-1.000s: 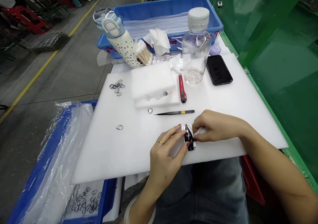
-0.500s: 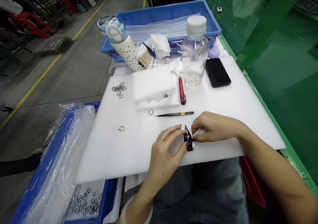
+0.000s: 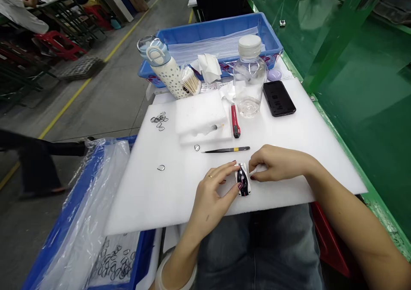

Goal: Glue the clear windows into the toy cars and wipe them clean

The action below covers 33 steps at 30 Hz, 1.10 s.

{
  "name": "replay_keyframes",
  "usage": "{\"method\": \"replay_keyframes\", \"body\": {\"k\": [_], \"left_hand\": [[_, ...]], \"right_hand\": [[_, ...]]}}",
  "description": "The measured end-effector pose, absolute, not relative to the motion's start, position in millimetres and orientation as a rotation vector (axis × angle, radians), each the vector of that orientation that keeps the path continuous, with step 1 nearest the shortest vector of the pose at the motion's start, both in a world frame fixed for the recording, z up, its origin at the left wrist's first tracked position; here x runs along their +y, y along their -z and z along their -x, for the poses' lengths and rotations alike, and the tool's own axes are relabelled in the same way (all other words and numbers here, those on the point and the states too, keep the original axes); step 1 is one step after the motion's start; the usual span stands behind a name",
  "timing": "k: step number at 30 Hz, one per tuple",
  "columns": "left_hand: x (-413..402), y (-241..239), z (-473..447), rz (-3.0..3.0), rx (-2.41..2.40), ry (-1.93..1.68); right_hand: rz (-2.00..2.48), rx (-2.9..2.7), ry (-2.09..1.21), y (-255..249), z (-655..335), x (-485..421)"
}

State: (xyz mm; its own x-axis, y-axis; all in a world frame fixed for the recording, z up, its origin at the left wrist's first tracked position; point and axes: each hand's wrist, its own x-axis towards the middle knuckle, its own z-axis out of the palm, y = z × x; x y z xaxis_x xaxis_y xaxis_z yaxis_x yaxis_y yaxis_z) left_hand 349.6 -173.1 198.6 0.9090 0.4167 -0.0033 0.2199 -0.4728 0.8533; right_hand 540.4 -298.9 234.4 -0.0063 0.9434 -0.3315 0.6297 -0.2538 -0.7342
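A small dark, glossy, car-shaped part (image 3: 243,181) with a white edge lies on the white foam sheet (image 3: 289,131) near its front edge. My left hand (image 3: 214,193) pinches it from the left, thumb and forefinger on its side. My right hand (image 3: 278,163) is closed on a small white wipe (image 3: 257,169), whose tip rests against the part's right side. Black tweezers (image 3: 226,149) lie just beyond the hands.
Farther back sit a red utility knife (image 3: 235,121), a syringe on a foam block (image 3: 199,113), a clear bottle (image 3: 249,78), a black phone (image 3: 278,98), a dotted water bottle (image 3: 167,69), cotton swabs (image 3: 190,81) and a blue tray (image 3: 218,33). Small black rings (image 3: 159,119) lie at the left; a blue bin (image 3: 80,221) holds more.
Both hands stay on the small part with only slight finger shifts. The view has tilted upward, and a person's dark-clad legs have come in at the far left.
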Motion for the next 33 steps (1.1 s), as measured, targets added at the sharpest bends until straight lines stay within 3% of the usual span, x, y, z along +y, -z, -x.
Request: {"method": "replay_keyframes", "body": {"k": [7,13,22,26,28,33], "left_hand": [[-172,-197,-350,-2.071,0.458,-0.247],[-160,-207,-349,-2.030,0.364,-0.028],[-176,-203,-356,-2.139,0.468,-0.229],[-166,-204,-355,-2.159,0.413,-0.148],[-151,-210,-353,-2.172,0.330,-0.024],[-124,-232,-348,-2.430,-0.005,0.065]], "right_hand": [[1.903,-1.640,-1.135,-233,-541,-299],[1.896,-1.627,-1.150,-234,-542,-298],[1.888,-1.618,-1.152,-233,-541,-300],[1.802,-1.570,-1.191,-242,-551,-311],[1.841,-1.455,-1.034,-244,-564,-316],[2.459,-0.821,0.024,-239,-577,-321]]}}
